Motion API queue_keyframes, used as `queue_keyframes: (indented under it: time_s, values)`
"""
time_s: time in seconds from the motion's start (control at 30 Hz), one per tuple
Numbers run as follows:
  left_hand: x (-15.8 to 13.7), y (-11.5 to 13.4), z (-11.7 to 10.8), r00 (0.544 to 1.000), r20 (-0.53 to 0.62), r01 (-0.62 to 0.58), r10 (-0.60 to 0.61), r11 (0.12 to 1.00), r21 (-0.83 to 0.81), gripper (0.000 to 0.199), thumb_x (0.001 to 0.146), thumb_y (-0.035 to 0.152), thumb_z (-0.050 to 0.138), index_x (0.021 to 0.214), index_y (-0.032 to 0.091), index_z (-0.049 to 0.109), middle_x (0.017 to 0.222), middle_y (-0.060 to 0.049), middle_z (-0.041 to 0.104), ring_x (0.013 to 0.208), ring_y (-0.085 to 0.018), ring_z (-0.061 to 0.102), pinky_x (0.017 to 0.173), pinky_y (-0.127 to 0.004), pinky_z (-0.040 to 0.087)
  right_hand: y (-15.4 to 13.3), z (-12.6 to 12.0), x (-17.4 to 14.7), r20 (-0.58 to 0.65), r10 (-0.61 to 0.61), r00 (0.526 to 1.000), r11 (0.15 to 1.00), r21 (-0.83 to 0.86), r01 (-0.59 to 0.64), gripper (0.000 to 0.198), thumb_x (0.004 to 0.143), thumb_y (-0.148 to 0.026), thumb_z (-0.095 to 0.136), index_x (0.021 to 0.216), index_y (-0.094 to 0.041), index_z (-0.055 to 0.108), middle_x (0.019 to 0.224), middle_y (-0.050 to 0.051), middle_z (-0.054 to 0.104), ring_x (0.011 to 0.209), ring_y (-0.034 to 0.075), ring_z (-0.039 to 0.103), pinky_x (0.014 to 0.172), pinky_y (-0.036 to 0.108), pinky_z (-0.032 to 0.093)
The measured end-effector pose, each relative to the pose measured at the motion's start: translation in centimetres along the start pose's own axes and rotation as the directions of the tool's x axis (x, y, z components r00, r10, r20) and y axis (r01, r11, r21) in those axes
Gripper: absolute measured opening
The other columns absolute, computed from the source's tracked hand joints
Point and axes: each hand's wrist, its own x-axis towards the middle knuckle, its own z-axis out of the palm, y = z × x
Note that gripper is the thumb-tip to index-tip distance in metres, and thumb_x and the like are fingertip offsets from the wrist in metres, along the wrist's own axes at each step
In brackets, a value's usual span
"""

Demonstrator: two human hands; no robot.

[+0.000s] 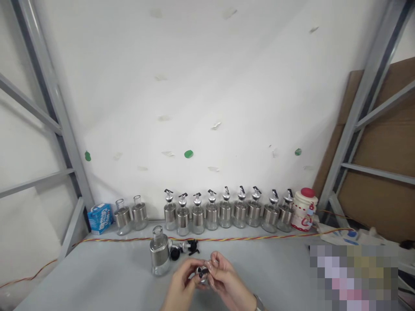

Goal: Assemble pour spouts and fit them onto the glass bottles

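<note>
My left hand [183, 280] and my right hand [227, 278] meet above the front middle of the table. Between their fingers is a silver and black pour spout [202, 273], gripped from both sides; the fingertips hide part of it. To the left of my hands stands an open glass bottle [160, 255] with a steel sleeve and no spout on its neck. Beside that bottle lie more silver and black spout parts [185, 247], among them a round black piece [175, 253].
Along the white wall stands a row of several spouted bottles [212, 214], with two open-necked bottles [139, 214] farther left. A blue carton [100, 218] and a red-lidded jar [304, 211] flank them. A twisted cord [233, 239] crosses the grey table [97, 276]. The right corner is blurred out.
</note>
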Motion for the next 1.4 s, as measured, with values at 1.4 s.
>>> queue_keyframes:
  time_s: [1.4]
  values:
    - [-0.4,-0.3,-0.2,0.983,-0.039,-0.169,0.181,0.961,0.217,0.017,0.073,0.023,0.057,0.088,0.022,0.064,0.105,-0.008,0.059,0.104,-0.022,0.052,0.092,-0.035,0.040,0.6,0.8,-0.3,0.012,-0.101,0.995,0.989,0.111,0.100,0.036,0.068,-0.024,0.066,0.066,-0.018,0.030,0.057,-0.007,0.037,0.046,0.004,0.031,0.046,0.019,0.020]
